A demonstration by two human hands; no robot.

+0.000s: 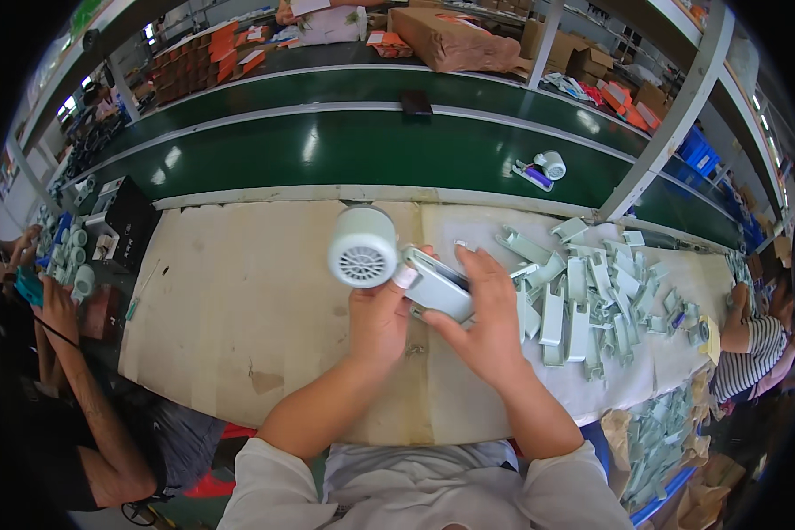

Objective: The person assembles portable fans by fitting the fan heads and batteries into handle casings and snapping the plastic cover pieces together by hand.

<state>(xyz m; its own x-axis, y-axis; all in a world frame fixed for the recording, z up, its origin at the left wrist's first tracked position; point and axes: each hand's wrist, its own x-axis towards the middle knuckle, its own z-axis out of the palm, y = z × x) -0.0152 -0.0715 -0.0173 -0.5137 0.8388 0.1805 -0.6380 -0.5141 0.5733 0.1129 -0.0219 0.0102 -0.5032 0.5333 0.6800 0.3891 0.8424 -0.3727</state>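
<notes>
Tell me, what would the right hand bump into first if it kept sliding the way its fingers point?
Probably the pale green flat plastic piece its fingers already touch, then the round white fan head that the left hand holds; depth is unclear.

Between my fingers the small fan is pale matt plastic, its round grille finely ribbed. Under my right hand its handle looks smooth, with a slight sheen. Just right of my fingers, the pile of handle shells is the same dull mint plastic. Beneath my left hand the table cover is rough, stained cardboard. Beyond my fingertips the green belt shines glossy.
</notes>
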